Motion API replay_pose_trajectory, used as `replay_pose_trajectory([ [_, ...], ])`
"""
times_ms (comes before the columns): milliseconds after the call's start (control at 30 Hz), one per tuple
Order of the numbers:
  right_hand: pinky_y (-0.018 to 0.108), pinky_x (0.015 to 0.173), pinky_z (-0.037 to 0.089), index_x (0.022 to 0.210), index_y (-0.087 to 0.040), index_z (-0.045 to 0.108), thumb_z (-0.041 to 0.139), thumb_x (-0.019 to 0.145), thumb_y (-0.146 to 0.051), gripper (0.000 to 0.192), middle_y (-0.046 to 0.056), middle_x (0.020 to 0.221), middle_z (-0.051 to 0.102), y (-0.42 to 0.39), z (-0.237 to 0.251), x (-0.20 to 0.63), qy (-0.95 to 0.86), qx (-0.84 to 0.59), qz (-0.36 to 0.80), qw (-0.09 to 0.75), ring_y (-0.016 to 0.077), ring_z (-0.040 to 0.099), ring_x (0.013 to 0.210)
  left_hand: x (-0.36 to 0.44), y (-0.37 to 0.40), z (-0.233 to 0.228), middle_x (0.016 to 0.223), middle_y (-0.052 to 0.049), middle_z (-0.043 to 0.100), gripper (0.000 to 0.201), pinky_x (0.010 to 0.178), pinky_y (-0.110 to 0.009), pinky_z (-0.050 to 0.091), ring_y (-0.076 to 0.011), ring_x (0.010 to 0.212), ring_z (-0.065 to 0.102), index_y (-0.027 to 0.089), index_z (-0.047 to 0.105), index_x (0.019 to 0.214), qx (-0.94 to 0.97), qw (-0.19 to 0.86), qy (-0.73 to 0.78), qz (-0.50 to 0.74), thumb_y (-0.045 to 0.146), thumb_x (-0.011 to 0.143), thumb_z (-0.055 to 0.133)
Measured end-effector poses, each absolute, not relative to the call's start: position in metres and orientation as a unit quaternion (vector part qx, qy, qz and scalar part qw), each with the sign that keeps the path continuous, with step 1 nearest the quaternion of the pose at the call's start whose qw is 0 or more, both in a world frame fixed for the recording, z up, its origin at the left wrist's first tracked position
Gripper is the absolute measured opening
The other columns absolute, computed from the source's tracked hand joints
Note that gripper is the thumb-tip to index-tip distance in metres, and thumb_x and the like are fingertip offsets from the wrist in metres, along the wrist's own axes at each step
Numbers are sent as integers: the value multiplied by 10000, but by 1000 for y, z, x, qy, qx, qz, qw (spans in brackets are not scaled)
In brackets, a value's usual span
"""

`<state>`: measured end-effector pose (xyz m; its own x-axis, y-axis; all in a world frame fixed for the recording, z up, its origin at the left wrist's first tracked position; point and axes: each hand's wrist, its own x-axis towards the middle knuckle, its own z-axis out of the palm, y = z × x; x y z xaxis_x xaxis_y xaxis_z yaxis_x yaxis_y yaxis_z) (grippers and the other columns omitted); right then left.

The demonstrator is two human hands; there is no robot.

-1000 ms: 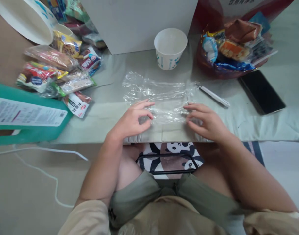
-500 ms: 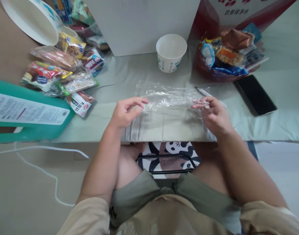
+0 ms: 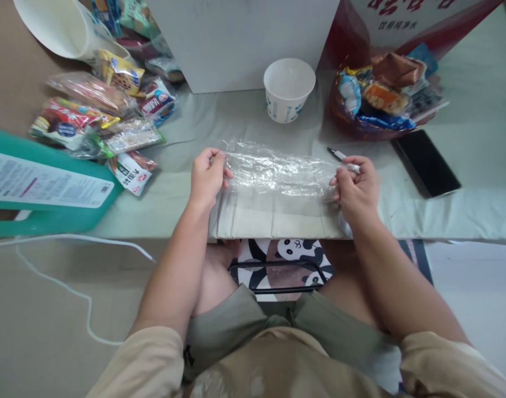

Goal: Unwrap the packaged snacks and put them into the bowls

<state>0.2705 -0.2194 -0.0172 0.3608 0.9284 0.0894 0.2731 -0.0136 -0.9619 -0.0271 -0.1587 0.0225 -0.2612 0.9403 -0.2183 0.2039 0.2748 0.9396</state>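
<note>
A clear, crinkled plastic bag [image 3: 273, 171] stretches between my two hands, just above the cloth near the table's front edge. My left hand [image 3: 209, 174] pinches its left end between thumb and fingers. At the other end, my right hand [image 3: 356, 185] is closed on the plastic, with a bunched bit showing over the index finger. Behind the right fingers lies a pen [image 3: 335, 153], partly hidden by that hand. Beyond the bag stands a white paper cup [image 3: 288, 91] with blue marks, upright and apart from both hands.
Several wrapped snacks [image 3: 87, 124] lie at the left, behind a green jug [image 3: 49, 215]. A snack-filled bowl [image 3: 352, 127] stands at the right beside a black phone [image 3: 427, 165]. A white box [image 3: 240, 44] closes off the back. A white cable [image 3: 87, 298] hangs at left.
My fingers have closed on both ends of the plastic bag, which is now pulled flatter and tauter. The left hand moved slightly outward. The camera view shifted a little.
</note>
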Motion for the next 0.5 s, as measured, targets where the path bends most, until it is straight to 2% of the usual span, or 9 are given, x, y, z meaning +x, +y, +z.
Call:
replay_pose_trajectory([
  [67,271,443,449,1085,-288,544,605,924,-401,206,-60,654,598,-217,-18,270,-477,-670,273,498,121,440,412,-27,-156,16,524,41,544,106,434,-216,320,-115,419,470,235,572,829,465,373,702,389,313,900,578],
  [167,341,641,576,1099,-257,591,629,865,-321,246,-2,805,675,-216,-19,272,-548,-696,158,437,146,556,552,-27,-152,9,581,11,559,138,608,-260,431,-168,585,569,227,591,799,536,255,740,318,324,896,599],
  [267,488,899,591,1226,-243,618,641,818,-273,410,113,1164,673,-221,-13,274,-611,-698,37,371,253,683,905,-24,-149,8,727,-36,610,163,845,-347,489,-255,842,654,229,615,891,570,201,743,286,386,891,656],
  [333,571,989,547,1291,-246,614,626,842,-269,449,157,1301,607,-227,-4,272,-623,-690,-29,367,332,656,1123,-20,-150,12,917,-84,650,226,991,-404,470,-312,1064,648,234,628,1001,585,180,730,303,391,864,715],
  [433,578,1011,527,1236,-256,644,556,921,-253,327,142,1228,655,-235,8,261,-677,-629,-50,380,339,650,1164,-12,-159,22,1169,-121,634,258,1128,-447,404,-339,1266,561,230,649,1053,624,106,692,346,318,833,752],
  [500,531,994,536,1198,-259,663,519,961,-270,278,115,1185,706,-240,12,249,-746,-573,4,340,313,671,1137,-2,-170,30,1155,-114,654,166,1120,-456,413,-320,1215,585,214,670,1030,676,87,650,336,290,883,684],
])
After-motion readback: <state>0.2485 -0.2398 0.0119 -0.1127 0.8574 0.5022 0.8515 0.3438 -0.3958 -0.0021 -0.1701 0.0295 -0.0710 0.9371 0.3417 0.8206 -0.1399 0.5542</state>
